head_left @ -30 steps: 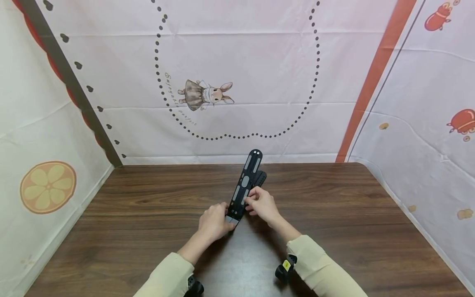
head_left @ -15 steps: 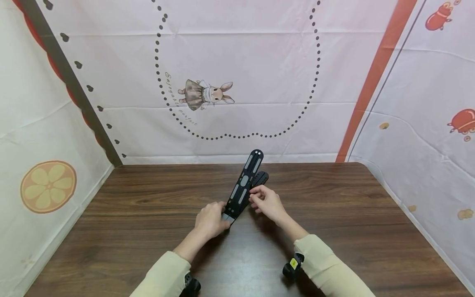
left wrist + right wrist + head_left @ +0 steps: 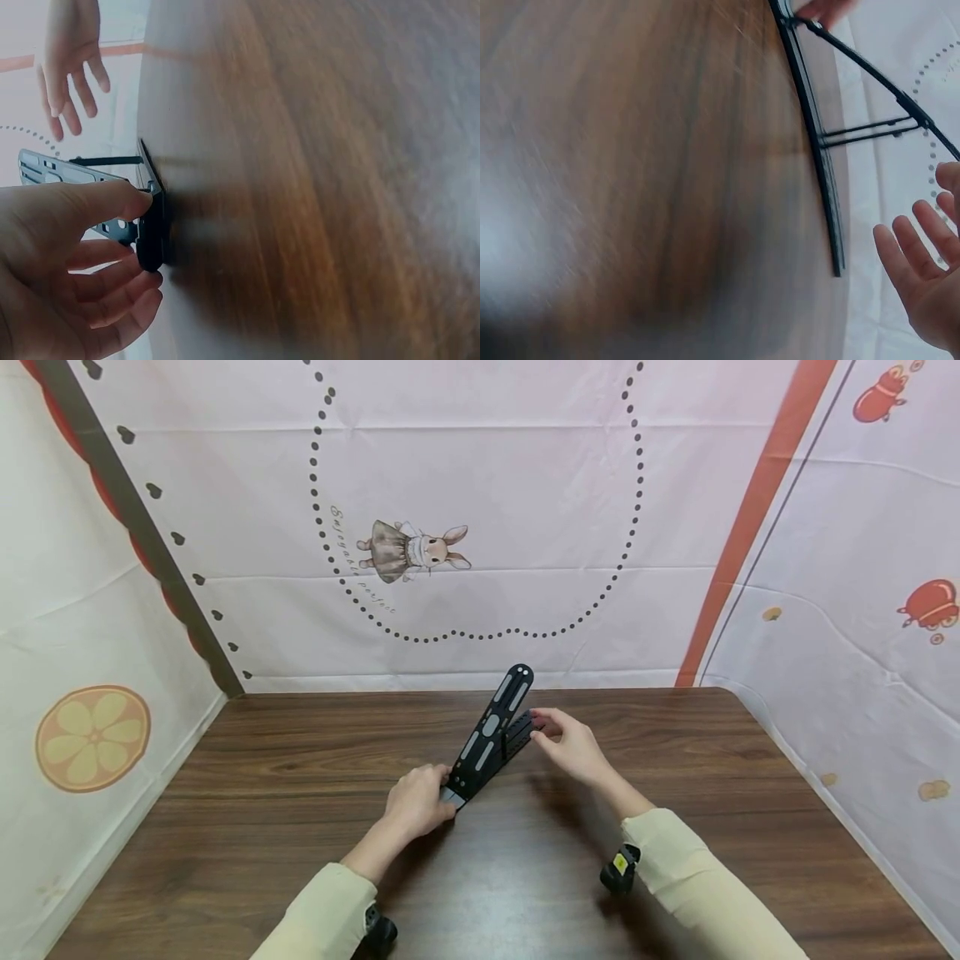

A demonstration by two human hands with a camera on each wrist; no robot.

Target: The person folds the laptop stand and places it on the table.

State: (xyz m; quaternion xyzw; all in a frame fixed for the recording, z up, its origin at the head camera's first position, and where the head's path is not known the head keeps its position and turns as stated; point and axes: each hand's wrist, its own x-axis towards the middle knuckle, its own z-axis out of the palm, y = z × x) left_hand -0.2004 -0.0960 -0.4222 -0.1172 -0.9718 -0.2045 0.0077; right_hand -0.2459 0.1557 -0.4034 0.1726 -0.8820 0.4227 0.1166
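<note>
A black folding laptop stand [image 3: 491, 724] with grey pads stands on the table, its upper plate raised at an angle from its base [image 3: 516, 735]. In the right wrist view, thin struts [image 3: 866, 132] join the two parts. My left hand [image 3: 417, 799] grips the stand at its near hinged end, thumb on one side in the left wrist view. My right hand [image 3: 573, 747] is by the far end of the base. Both wrist views show its fingers [image 3: 907, 244] spread, with a gap between them and the stand.
The brown wooden table [image 3: 315, 735] extends to both sides of the stand. Close behind its far edge hangs a pale printed cloth [image 3: 525, 527], with more cloth along the left and right sides. Each wrist carries a black camera [image 3: 621, 868].
My right hand has left the stand's middle and moved up and right toward the base's far end. My left hand shifts slightly left with the hinged end, so more of the base shows.
</note>
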